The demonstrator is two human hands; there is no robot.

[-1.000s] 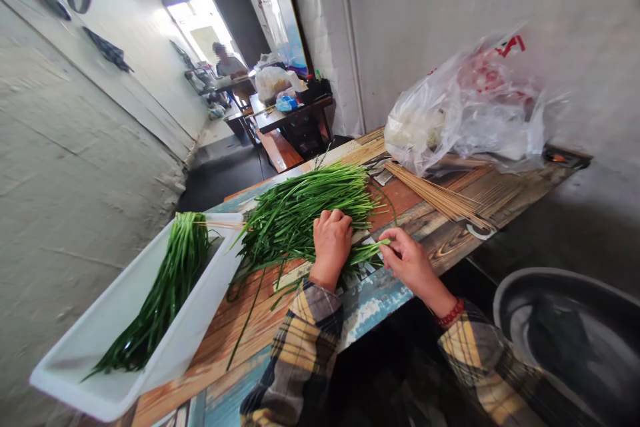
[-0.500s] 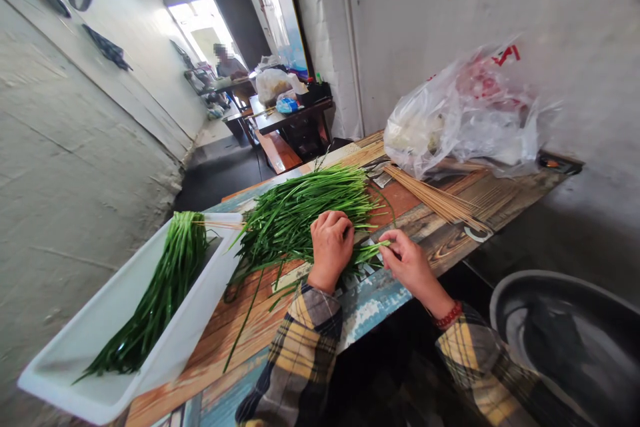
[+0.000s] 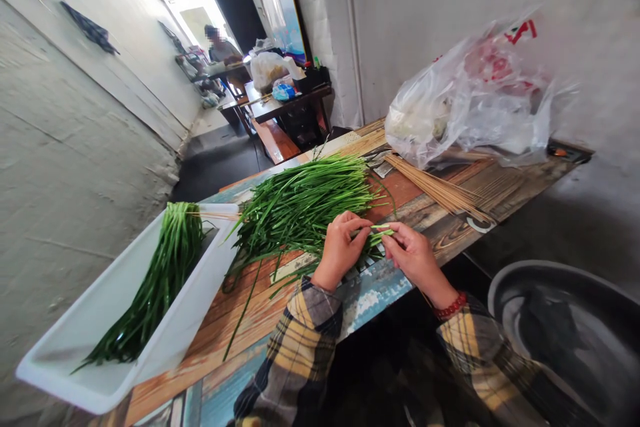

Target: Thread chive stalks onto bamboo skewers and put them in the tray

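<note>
At the near edge of the desk (image 3: 245, 320), the person's two hands meet almost fingertip to fingertip. The left hand (image 3: 344, 250) is nearly closed, thumb and forefinger pinching a small bunch of green stalks (image 3: 382, 233); the right hand (image 3: 413, 259), a red bracelet (image 3: 451, 307) at its wrist, is loosely curled, thumb and forefinger closed on the bunch's pale ends. Those ends point to about 3 o'clock, and the bunch's long axis runs back toward 9, under the left hand. The stalks are slim, pale whitish-green at the tips.

From the hands, at 10 o'clock, lies a broad green pile (image 3: 305, 203), glossy and flat-leaved, lighter stem ends toward 2 or 3 o'clock, darker leaf tips toward 8. Wooden skewers (image 3: 433, 185) fan out at 2 o'clock, with a clear plastic bag (image 3: 470, 110) beyond them. Between 8 and 9 o'clock, a white tray (image 3: 175, 333) holds a threaded bundle (image 3: 155, 280), its pale top at 1 o'clock and its dark, wet-looking leaves trailing to 7. A dark basin (image 3: 503, 280) sits at 4 o'clock, below the desk.
</note>
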